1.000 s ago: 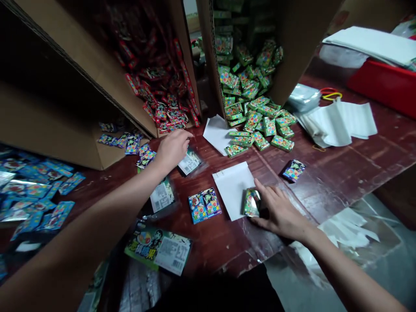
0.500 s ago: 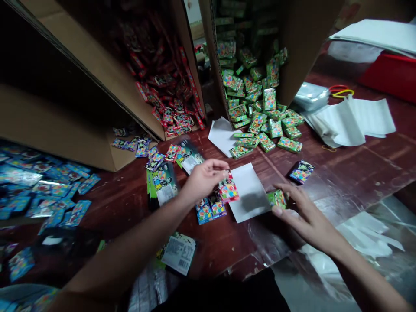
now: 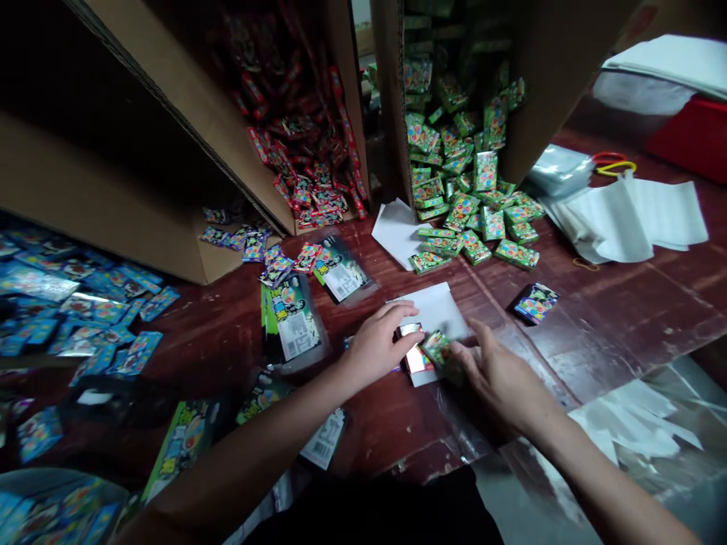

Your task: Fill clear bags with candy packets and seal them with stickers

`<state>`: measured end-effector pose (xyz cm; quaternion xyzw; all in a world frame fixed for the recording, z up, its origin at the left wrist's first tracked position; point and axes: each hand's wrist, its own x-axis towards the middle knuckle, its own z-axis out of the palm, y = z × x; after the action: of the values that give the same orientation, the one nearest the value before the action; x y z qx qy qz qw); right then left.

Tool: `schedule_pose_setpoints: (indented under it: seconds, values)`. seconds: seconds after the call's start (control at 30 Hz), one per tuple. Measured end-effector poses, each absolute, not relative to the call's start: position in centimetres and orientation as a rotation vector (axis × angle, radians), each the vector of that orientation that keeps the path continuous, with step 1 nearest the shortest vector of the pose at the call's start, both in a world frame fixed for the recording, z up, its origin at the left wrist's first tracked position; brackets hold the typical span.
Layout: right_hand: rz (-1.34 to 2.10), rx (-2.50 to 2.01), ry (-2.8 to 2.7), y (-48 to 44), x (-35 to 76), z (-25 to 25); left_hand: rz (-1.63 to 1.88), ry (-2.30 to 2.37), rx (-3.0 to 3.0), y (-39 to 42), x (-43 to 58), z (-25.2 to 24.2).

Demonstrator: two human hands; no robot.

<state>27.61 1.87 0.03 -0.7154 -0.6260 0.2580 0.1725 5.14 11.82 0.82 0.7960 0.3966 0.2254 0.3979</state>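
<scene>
My left hand [image 3: 378,341] pinches a small red packet [image 3: 419,360], its face catching a glare, above a white paper sheet [image 3: 440,303]. My right hand [image 3: 503,375] has its fingers closed on a small green box [image 3: 440,350], slightly blurred, close beside the red packet. Whether the two touch I cannot tell. Blue and purple packets beneath my left hand are mostly hidden by it. To the right of my right hand lies a dark blue-purple packet stack [image 3: 535,303] on the table.
Tipped cartons hold red packets [image 3: 318,189] and green boxes [image 3: 485,170], which spill out. Blue packets [image 3: 91,303] pile up at left. Printed pouches [image 3: 295,322] lie left of my hands. White sheets [image 3: 619,216] and yellow-handled scissors [image 3: 616,168] are at right.
My right hand has moved left with the green box, over the white sheet. My left hand has come slightly down and right, and the red packet has tilted. The view has shifted a little.
</scene>
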Motion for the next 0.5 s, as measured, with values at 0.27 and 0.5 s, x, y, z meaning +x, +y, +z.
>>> schedule_pose_setpoints:
  seconds: [0.27,0.5]
  values:
    - [0.527,-1.122,-2.776,6.0,30.1,0.7,-0.011,1.133,2.470,9.9,-1.4,0.6]
    - [0.504,-1.338,-2.767,8.4,28.8,0.6,0.065,1.135,2.435,9.7,-2.8,-1.3]
